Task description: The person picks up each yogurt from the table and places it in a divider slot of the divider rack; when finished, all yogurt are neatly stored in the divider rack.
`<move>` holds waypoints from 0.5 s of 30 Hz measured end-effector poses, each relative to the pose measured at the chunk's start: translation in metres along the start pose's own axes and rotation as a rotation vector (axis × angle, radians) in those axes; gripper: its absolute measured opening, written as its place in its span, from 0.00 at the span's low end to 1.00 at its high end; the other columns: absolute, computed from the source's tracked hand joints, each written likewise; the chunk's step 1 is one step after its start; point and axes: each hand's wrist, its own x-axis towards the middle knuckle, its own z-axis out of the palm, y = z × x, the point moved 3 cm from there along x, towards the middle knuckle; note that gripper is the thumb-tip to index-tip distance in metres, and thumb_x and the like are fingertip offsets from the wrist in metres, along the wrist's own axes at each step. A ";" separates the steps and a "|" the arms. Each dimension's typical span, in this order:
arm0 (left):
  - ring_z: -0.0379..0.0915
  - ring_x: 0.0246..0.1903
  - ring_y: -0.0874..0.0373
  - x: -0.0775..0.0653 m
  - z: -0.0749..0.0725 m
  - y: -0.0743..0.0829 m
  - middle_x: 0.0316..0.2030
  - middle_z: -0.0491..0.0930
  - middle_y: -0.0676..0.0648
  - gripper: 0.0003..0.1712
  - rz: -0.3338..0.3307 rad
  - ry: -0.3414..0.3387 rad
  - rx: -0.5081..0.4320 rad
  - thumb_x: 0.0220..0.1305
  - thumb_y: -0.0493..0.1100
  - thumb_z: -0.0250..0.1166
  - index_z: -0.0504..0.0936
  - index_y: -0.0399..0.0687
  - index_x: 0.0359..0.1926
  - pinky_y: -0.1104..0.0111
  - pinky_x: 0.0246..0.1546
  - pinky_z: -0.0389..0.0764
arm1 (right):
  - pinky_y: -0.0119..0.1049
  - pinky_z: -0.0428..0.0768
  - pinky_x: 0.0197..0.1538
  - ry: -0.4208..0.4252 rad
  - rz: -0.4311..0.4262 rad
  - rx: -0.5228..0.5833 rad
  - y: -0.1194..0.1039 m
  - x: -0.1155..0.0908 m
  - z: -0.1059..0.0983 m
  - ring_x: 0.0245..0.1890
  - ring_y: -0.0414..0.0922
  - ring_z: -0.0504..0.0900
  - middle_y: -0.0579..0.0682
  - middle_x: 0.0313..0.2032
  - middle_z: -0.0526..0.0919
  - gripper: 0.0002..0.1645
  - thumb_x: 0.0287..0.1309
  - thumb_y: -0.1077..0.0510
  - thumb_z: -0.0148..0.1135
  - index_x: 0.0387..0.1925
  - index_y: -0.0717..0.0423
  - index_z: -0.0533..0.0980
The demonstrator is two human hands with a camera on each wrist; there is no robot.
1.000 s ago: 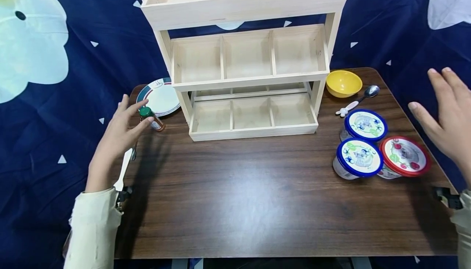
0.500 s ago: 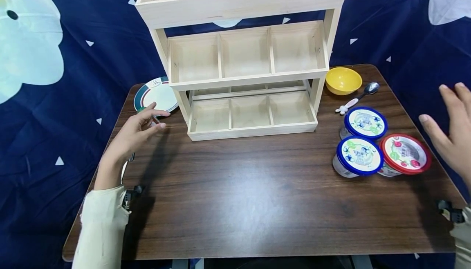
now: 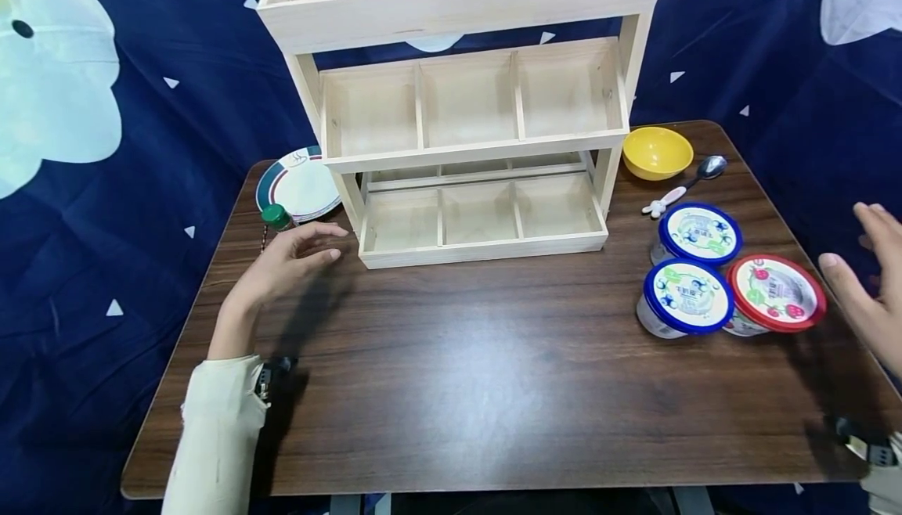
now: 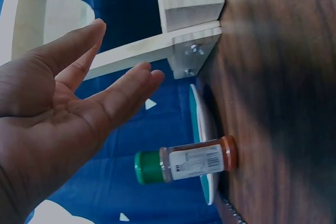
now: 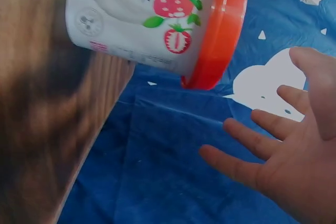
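Since the earlier frames, the left hand (image 3: 283, 266) has shifted rightward past the green-capped bottle (image 4: 194, 162) toward the wooden rack (image 3: 486, 253), while the right hand (image 3: 885, 315) has come down nearer the red-lidded tub (image 3: 775, 294). Left fingers are loosely extended and slightly bent, clear of the bottle, which stands upright just in front of the plate (image 3: 301, 186); right fingers are straight and spread, apart from the tub, which stands beside two blue-lidded tubs (image 3: 689, 297) on the table (image 3: 479, 405).
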 end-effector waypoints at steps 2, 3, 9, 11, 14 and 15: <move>0.77 0.58 0.62 0.001 0.003 -0.002 0.65 0.79 0.32 0.20 -0.017 -0.026 -0.019 0.80 0.35 0.64 0.80 0.35 0.68 0.81 0.50 0.79 | 0.18 0.50 0.73 -0.011 0.045 0.038 0.001 -0.006 0.001 0.80 0.65 0.62 0.62 0.84 0.56 0.37 0.84 0.54 0.54 0.86 0.54 0.58; 0.78 0.59 0.61 0.002 0.005 -0.003 0.65 0.79 0.31 0.20 -0.027 -0.038 -0.024 0.81 0.35 0.64 0.79 0.35 0.68 0.81 0.50 0.80 | 0.16 0.48 0.71 -0.026 0.066 0.038 0.002 -0.009 0.001 0.81 0.64 0.61 0.61 0.85 0.54 0.38 0.84 0.56 0.53 0.86 0.52 0.56; 0.80 0.58 0.55 0.007 0.007 -0.010 0.63 0.80 0.31 0.20 -0.069 -0.071 -0.019 0.80 0.33 0.64 0.80 0.33 0.68 0.80 0.50 0.81 | 0.10 0.52 0.65 -0.042 0.055 0.057 0.003 -0.013 0.003 0.66 0.14 0.58 0.64 0.83 0.57 0.37 0.83 0.57 0.55 0.86 0.52 0.58; 0.80 0.57 0.55 0.010 0.008 -0.011 0.63 0.81 0.32 0.19 -0.071 -0.076 -0.020 0.80 0.35 0.65 0.80 0.34 0.67 0.79 0.50 0.81 | 0.06 0.53 0.60 -0.044 0.048 0.069 0.005 -0.015 0.004 0.59 0.09 0.57 0.66 0.82 0.59 0.37 0.83 0.57 0.56 0.85 0.53 0.59; 0.79 0.54 0.57 0.014 0.012 -0.013 0.61 0.82 0.34 0.19 -0.064 -0.083 -0.019 0.80 0.37 0.66 0.82 0.36 0.66 0.78 0.48 0.80 | 0.06 0.52 0.61 -0.071 0.050 0.075 0.008 -0.020 0.007 0.63 0.12 0.58 0.69 0.81 0.59 0.37 0.83 0.58 0.55 0.85 0.57 0.59; 0.79 0.53 0.57 0.015 0.013 -0.013 0.61 0.82 0.35 0.19 -0.061 -0.086 -0.021 0.80 0.37 0.66 0.82 0.36 0.66 0.78 0.48 0.79 | 0.06 0.53 0.62 -0.076 0.050 0.087 0.010 -0.021 0.009 0.62 0.12 0.59 0.71 0.81 0.59 0.37 0.82 0.59 0.55 0.85 0.58 0.59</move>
